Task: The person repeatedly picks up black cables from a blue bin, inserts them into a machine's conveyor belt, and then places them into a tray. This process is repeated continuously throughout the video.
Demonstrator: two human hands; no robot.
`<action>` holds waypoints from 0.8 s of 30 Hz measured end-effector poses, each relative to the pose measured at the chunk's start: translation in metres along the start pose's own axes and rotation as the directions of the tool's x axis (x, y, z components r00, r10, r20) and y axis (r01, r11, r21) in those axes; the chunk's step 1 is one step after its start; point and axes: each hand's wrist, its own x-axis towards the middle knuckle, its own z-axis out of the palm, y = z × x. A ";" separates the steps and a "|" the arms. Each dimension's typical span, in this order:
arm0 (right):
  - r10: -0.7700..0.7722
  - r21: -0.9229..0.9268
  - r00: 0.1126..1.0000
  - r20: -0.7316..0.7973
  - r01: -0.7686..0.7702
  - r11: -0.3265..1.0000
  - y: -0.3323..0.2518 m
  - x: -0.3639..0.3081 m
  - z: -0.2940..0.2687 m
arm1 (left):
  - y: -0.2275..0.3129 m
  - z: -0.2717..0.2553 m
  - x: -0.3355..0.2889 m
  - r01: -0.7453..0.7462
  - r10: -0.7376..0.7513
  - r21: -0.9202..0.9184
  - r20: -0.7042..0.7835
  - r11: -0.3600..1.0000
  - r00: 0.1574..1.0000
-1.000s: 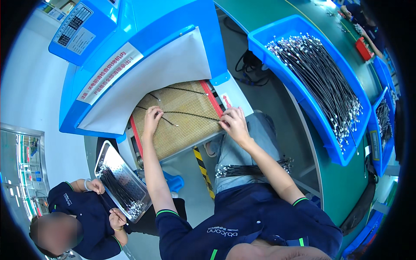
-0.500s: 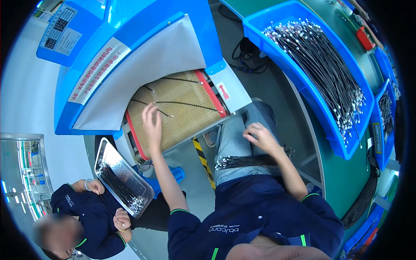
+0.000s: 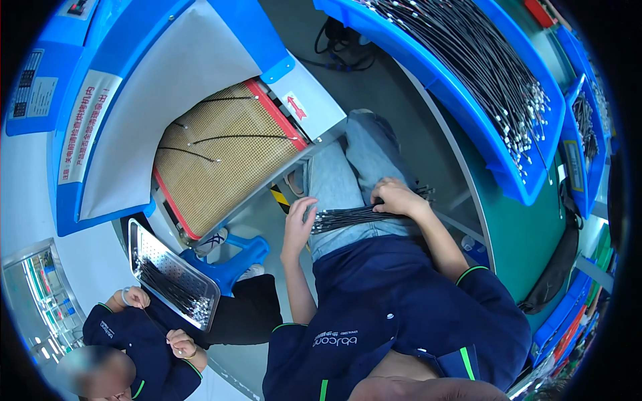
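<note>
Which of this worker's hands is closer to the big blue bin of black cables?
Right. The right hand is over the cable bundle, on the side toward the blue bin; the left hand is by the opposite end, farther away.

The cable bundle consists of slender black cables with small whitish connectors at the ends. The cables lie roughly parallel, slightly spread, crosswise over the thighs. The left end lies beside the left hand; the right hand covers part of the right portion. Separate black cables lie spaced apart, some gently curved, on the tan mesh belt.
</note>
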 end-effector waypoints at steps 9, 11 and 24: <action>-0.013 0.233 0.993 -0.121 0.041 0.972 0.006 -0.004 -0.011 | -0.004 0.002 -0.004 -0.001 -0.007 0.110 0.072 0.994 0.997; -0.001 0.278 0.985 -0.170 0.049 0.959 0.006 -0.005 -0.013 | -0.004 0.003 -0.004 -0.010 -0.001 0.129 0.080 0.992 0.997; -0.046 0.299 0.964 -0.261 0.126 0.946 -0.004 -0.005 -0.031 | 0.018 0.002 0.003 -0.047 0.045 0.087 0.019 0.995 0.999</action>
